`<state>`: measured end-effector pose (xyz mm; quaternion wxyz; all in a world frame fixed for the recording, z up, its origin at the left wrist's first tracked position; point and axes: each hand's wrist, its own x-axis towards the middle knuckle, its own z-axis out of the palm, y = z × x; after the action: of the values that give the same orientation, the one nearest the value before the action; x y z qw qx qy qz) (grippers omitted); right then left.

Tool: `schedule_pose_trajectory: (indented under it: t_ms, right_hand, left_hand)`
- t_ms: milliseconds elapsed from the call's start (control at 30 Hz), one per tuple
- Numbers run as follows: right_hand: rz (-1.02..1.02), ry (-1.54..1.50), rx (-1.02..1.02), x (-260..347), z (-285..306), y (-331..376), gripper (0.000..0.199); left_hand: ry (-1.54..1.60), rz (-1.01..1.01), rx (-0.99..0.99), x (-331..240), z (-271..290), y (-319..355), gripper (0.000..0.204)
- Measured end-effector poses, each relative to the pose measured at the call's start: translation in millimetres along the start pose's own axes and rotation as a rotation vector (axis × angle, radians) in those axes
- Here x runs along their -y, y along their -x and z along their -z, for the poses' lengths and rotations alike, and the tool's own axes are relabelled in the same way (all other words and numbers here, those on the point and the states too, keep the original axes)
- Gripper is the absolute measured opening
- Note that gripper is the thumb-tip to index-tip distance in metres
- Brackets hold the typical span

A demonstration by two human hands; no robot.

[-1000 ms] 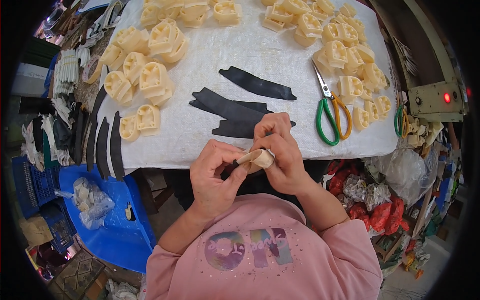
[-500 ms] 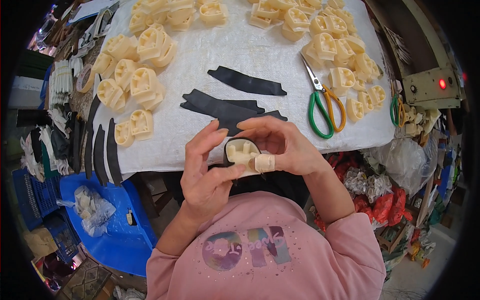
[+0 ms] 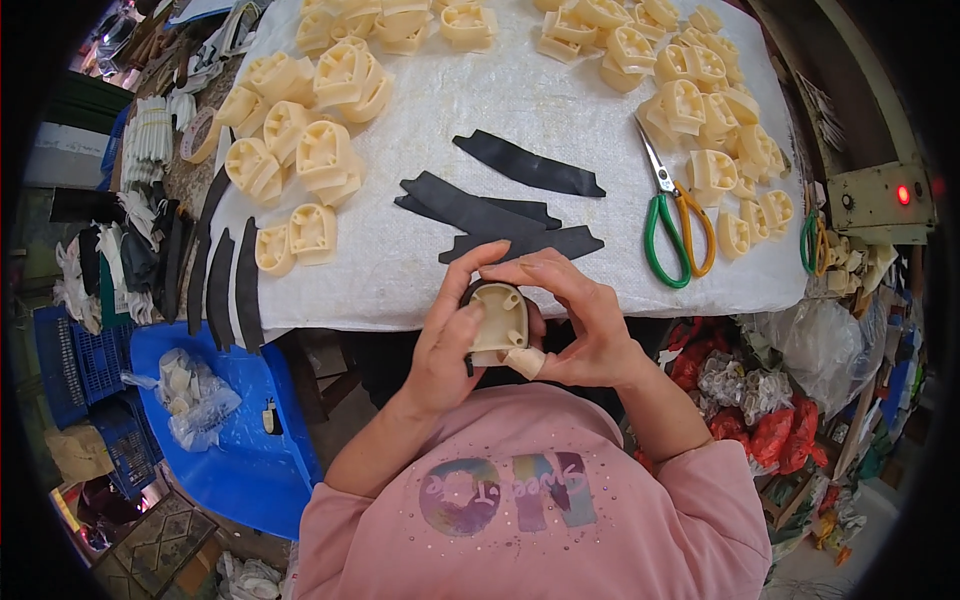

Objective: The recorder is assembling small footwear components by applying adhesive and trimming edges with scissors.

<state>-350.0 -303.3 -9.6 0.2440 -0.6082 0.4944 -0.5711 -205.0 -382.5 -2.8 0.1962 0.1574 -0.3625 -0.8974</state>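
Note:
A cream, D-shaped plastic shoe heel (image 3: pixel 502 322) with a hollow, pegged face is held between both hands just off the table's near edge. Black strip material shows along its far and left sides. My left hand (image 3: pixel 436 352) closes on the left side of the heel, fingers bent over its edge. From the right, my right hand (image 3: pixel 592 335) grips it, the forefinger reaching across the far side and the pale-wrapped thumb at the near corner. Beyond the hands lie several black strips (image 3: pixel 470 208), some overlapping. Part of the heel is hidden by my fingers.
White sheeting covers the table (image 3: pixel 400 290). Cream heels (image 3: pixel 328 160) are clustered left, far and right. Green-and-orange-handled scissors (image 3: pixel 680 230) lie right of the strips. More black strips (image 3: pixel 247 285) hang over the left edge. A blue chair (image 3: pixel 245 475) stands below left, bags (image 3: pixel 785 430) below right.
The heel has turned in my hands, so its pegged hollow now faces up more squarely. My left fingers have drawn in closer around it. The whole view has shifted slightly.

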Motion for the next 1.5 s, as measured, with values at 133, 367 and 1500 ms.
schedule_pose_trajectory:
  t_ms: [133, 367, 1500]
  right_hand:
    - [0.045, 0.052, 0.006, -1, -2, -7, 0.067]
    - [-0.525, -0.663, 0.048, 2, 3, -23, 0.028]
    - [-0.19, -0.366, -0.094, -3, -27, 5, 0.038]
  left_hand:
    - [-0.155, -0.116, -0.16, 9, -4, 5, 0.052]
    - [-0.096, -0.178, -0.046, 16, -12, -1, 0.073]
    - [-0.16, -0.369, -0.288, 22, -15, -6, 0.033]
